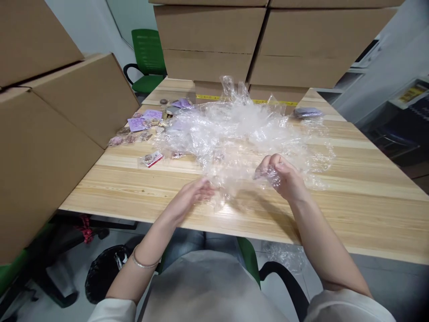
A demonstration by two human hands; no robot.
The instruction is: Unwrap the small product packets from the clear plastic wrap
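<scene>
My right hand (284, 178) is raised a little over the table, its fingers curled around a crumpled clear plastic bag (271, 175). My left hand (196, 193) is low over the near part of the table, its fingers stretched out and slightly blurred, at the edge of the loose plastic. I see nothing held in it. In front of both hands spreads a large heap of clear plastic bags (234, 120). Left of the heap lie several purple packets (137, 124) and small wrapped items. One small packet with a red and white card (153, 158) lies nearer to me.
Large cardboard boxes (208, 40) stand behind the table (362, 210), and more boxes (83, 98) line the left side. A stack of purple packets (307, 112) sits at the back right. A black-lined bin (103, 273) and loose plastic (286, 256) are on the floor.
</scene>
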